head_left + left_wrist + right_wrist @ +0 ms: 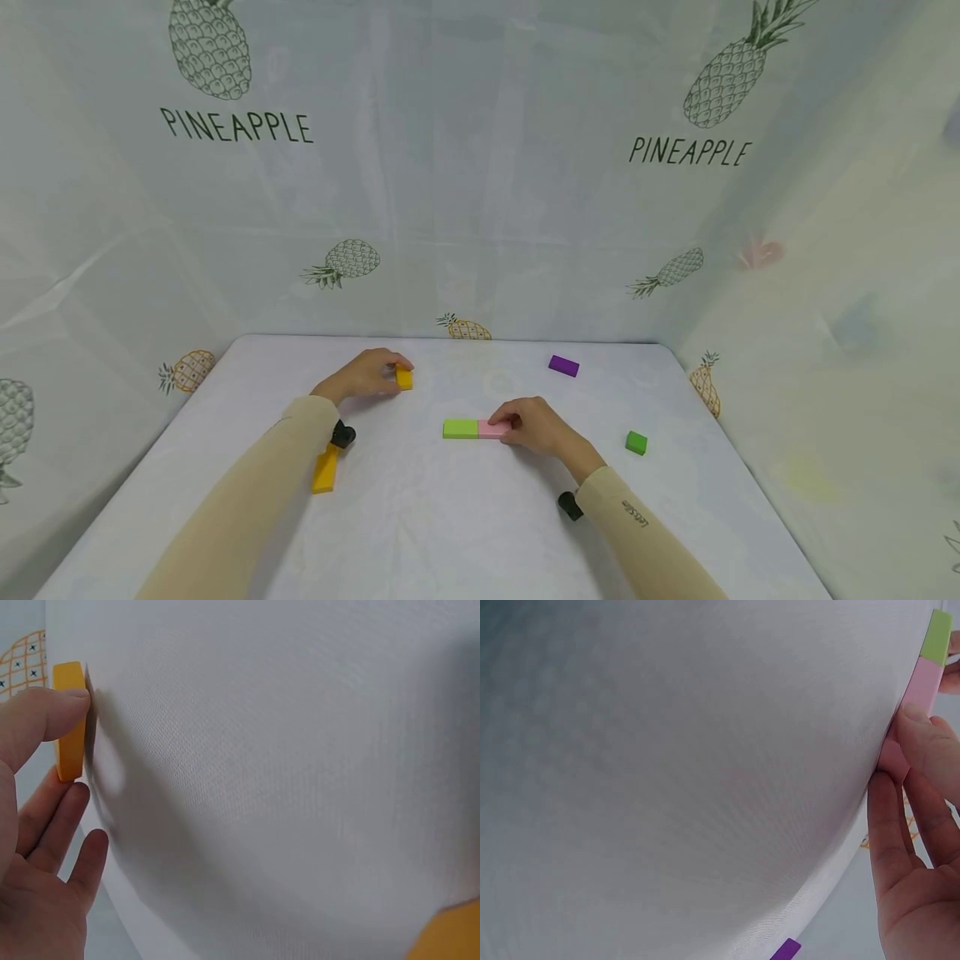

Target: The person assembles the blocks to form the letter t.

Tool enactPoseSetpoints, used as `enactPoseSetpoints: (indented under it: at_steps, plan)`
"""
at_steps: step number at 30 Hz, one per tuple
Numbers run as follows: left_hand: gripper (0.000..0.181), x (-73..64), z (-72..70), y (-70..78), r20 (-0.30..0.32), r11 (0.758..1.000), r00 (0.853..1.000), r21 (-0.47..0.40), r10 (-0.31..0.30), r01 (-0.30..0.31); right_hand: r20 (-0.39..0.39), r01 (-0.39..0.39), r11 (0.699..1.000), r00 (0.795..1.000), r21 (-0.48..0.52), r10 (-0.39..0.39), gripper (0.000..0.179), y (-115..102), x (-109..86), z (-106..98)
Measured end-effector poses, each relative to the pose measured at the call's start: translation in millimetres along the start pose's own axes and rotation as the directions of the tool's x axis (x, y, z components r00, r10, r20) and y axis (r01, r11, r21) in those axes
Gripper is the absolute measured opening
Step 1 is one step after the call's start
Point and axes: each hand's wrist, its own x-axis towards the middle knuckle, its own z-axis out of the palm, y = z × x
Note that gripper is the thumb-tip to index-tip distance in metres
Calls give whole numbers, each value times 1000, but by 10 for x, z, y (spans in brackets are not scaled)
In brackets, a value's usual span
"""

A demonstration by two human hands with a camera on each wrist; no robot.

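Note:
At the back left of the table, my left hand [367, 373] pinches a yellow block [405, 379] between thumb and fingers. In the left wrist view the thumb lies across that block's face, while the other fingers stay below and behind it. My right hand [536, 425] pinches a pink block [491, 429] near the table's middle, partly covering its right end. Against the pink block's left end sits a light green block [460, 429], the two in one straight row. The right wrist view shows them end to end as well.
A second yellow block [324, 471] lies by the left forearm, partly hidden. Toward the back right is a purple block [564, 366], and a green block [636, 442] lies right of the right hand. A pineapple-print curtain [480, 183] hangs behind the white table [420, 533].

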Motion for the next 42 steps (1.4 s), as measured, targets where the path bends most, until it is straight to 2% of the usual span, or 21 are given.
enactPoseSetpoints:
  at_steps: [7,33,42]
  plan:
    - [44,41,27,5,16,1000,1000,-15,-15,16,5,-14,1000,1000,9,14,27,27,13,14]
    - [44,107,169,265,41,997,996,-5,81,-81,5,-12,1000,1000,11,12,27,8,7,8]
    - [45,141,216,373,58,996,994,-10,94,-93,11,-23,1000,1000,13,22,26,9,11,12]
